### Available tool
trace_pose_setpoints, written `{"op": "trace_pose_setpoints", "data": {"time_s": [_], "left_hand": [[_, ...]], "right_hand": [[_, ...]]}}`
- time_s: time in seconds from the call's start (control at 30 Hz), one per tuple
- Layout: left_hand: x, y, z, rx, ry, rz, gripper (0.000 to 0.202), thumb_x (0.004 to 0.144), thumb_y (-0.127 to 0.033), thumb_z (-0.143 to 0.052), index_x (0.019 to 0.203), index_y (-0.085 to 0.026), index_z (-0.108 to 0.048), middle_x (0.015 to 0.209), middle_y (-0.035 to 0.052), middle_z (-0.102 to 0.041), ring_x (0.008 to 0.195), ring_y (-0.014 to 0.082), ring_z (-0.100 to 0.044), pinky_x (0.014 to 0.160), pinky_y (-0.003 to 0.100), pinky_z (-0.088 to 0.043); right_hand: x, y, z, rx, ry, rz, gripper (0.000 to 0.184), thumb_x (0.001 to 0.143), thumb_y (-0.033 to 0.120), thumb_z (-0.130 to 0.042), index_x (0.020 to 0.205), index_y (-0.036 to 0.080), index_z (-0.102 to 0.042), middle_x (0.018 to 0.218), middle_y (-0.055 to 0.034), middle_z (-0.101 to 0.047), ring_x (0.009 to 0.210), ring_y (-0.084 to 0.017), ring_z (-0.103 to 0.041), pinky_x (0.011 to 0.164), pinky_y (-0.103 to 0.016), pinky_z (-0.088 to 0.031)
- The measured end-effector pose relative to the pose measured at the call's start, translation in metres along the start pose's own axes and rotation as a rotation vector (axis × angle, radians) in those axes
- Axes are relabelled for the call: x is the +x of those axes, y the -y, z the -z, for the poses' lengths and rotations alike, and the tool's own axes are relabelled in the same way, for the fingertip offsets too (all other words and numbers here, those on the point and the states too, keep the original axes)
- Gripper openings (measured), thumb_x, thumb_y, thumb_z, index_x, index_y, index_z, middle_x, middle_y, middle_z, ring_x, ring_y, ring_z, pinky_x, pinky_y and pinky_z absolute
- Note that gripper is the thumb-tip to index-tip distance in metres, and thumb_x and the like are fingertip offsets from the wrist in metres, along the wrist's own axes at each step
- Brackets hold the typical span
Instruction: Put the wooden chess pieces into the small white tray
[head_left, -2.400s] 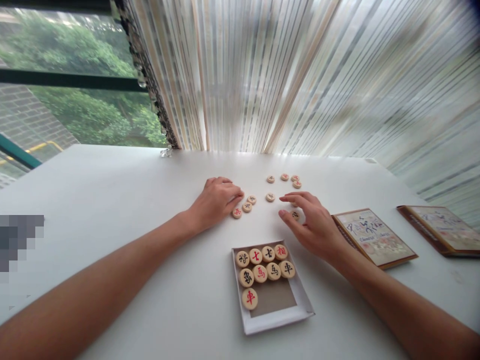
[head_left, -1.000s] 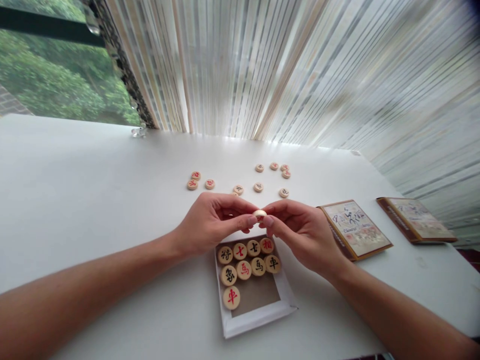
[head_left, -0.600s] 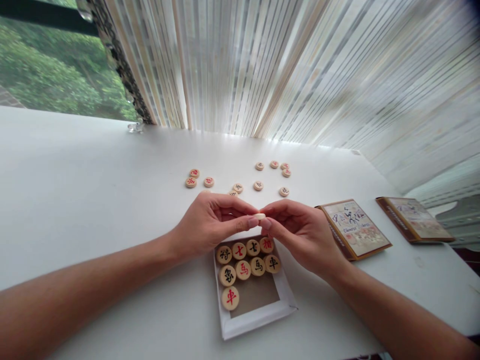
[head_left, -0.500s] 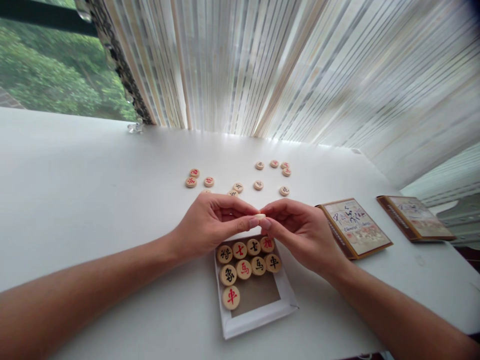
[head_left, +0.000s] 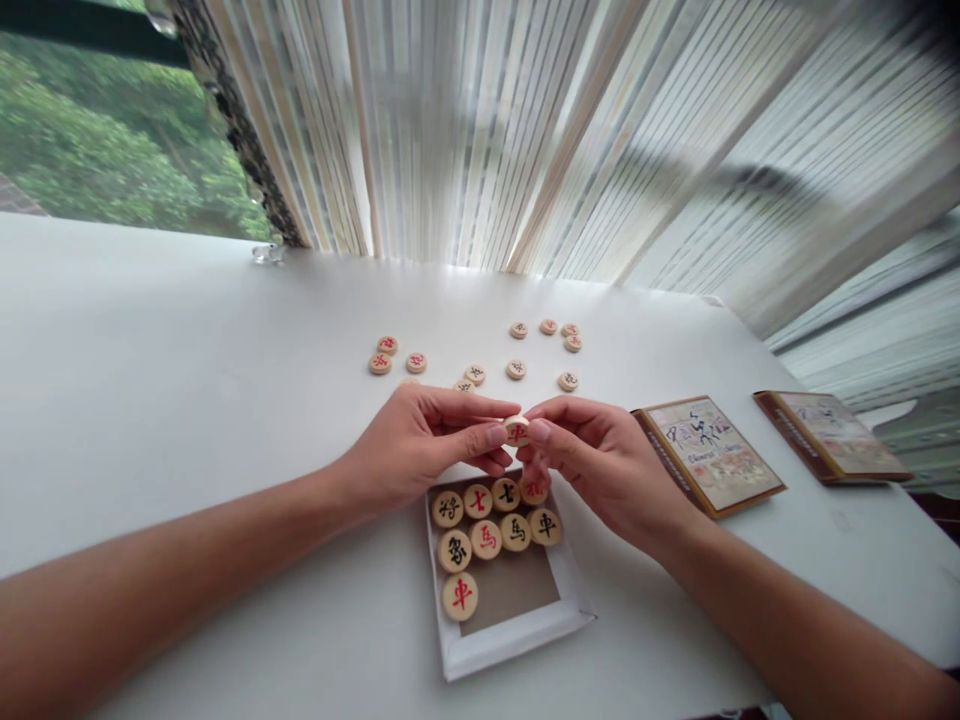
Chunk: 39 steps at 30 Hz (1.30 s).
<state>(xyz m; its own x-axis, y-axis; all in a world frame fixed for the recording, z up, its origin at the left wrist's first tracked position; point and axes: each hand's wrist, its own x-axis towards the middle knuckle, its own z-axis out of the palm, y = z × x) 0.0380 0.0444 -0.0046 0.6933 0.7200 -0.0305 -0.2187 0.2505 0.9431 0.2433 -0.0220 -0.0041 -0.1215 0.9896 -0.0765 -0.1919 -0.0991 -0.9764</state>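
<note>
Between the fingertips of my left hand (head_left: 431, 435) and my right hand (head_left: 589, 450) is a round Chinese chess piece (head_left: 516, 431), its red character tilted toward me. Both hands pinch it at its edges, just above the far side of a white open box (head_left: 517, 628). Inside the box, several wooden pieces with black or red characters lie face up in rows. A red-marked piece (head_left: 460, 596) sits alone at the left of the third row, and the grey-brown box bottom shows beside it. My right fingers partly cover the far right piece (head_left: 535, 490).
Loose chess pieces (head_left: 516, 369) lie scattered on the white table (head_left: 225, 360) beyond my hands. Two flat printed Chinese chess boxes (head_left: 716, 455) rest at the right. A string curtain (head_left: 450, 140) hangs along the back, and a window is at the left.
The chess piece between my fingers has turned from edge-on to showing its red face. My right fingers have shifted slightly; the pieces in the box look unmoved.
</note>
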Motion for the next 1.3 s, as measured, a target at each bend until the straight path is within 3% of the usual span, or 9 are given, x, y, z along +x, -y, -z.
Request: {"op": "trace_pose_setpoints", "data": {"time_s": [0.17, 0.5, 0.63, 0.83, 1.03, 1.3], "left_hand": [[0.000, 0.001, 0.001, -0.067, -0.029, 0.061, 0.036, 0.082, -0.025, -0.093, 0.115, -0.015, -0.084, 0.086, 0.0076, -0.086, 0.074, 0.0165, -0.082, 0.073, 0.024, -0.070], [-0.001, 0.002, 0.003, -0.069, -0.031, 0.097, 0.042, 0.078, -0.027, -0.096, 0.116, -0.015, -0.083, 0.085, 0.0079, -0.086, 0.079, 0.0206, -0.084, 0.079, 0.030, -0.072], [-0.003, 0.003, 0.003, -0.083, -0.002, 0.095, 0.039, 0.081, -0.024, -0.094, 0.118, -0.016, -0.083, 0.090, 0.0086, -0.086, 0.081, 0.0206, -0.085, 0.080, 0.028, -0.072], [-0.005, 0.005, 0.000, 0.048, 0.032, -0.038, 0.033, 0.087, -0.019, -0.088, 0.119, -0.016, -0.083, 0.086, 0.0082, -0.086, 0.083, 0.0232, -0.085, 0.079, 0.027, -0.072], [-0.010, 0.007, -0.007, 0.277, 0.025, -0.220, 0.025, 0.090, -0.012, -0.080, 0.114, -0.017, -0.085, 0.102, 0.0081, -0.087, 0.095, 0.0243, -0.085, 0.086, 0.029, -0.072], [-0.013, 0.003, -0.008, 0.379, 0.085, -0.355, 0.029, 0.091, -0.008, -0.079, 0.117, -0.018, -0.084, 0.096, 0.0057, -0.087, 0.087, 0.0186, -0.085, 0.078, 0.020, -0.070]], "right_hand": [[0.001, 0.003, -0.002, 0.073, 0.010, -0.057, 0.024, 0.086, 0.039, -0.090, 0.097, 0.019, -0.081, 0.075, -0.0030, -0.079, 0.060, -0.012, -0.071, 0.054, -0.021, -0.056], [-0.001, 0.002, -0.003, 0.097, -0.004, -0.061, 0.033, 0.076, 0.030, -0.098, 0.100, 0.018, -0.079, 0.072, -0.0013, -0.079, 0.059, -0.013, -0.072, 0.053, -0.021, -0.057], [-0.001, 0.000, -0.002, 0.081, -0.005, -0.059, 0.031, 0.077, 0.030, -0.098, 0.099, 0.018, -0.078, 0.070, -0.0010, -0.078, 0.058, -0.011, -0.071, 0.054, -0.019, -0.057], [-0.002, -0.001, -0.004, 0.016, -0.056, -0.077, 0.038, 0.070, 0.034, -0.101, 0.093, 0.018, -0.075, 0.068, 0.0005, -0.074, 0.053, -0.011, -0.066, 0.051, -0.021, -0.056], [-0.004, 0.006, -0.010, -0.068, -0.065, -0.076, 0.041, 0.063, 0.035, -0.104, 0.083, 0.018, -0.073, 0.067, -0.0001, -0.073, 0.053, -0.011, -0.062, 0.048, -0.022, -0.052], [-0.010, 0.009, -0.013, -0.104, -0.040, 0.002, 0.029, 0.075, 0.034, -0.097, 0.077, 0.017, -0.074, 0.058, 0.0023, -0.066, 0.049, -0.008, -0.054, 0.045, -0.019, -0.042]]}}
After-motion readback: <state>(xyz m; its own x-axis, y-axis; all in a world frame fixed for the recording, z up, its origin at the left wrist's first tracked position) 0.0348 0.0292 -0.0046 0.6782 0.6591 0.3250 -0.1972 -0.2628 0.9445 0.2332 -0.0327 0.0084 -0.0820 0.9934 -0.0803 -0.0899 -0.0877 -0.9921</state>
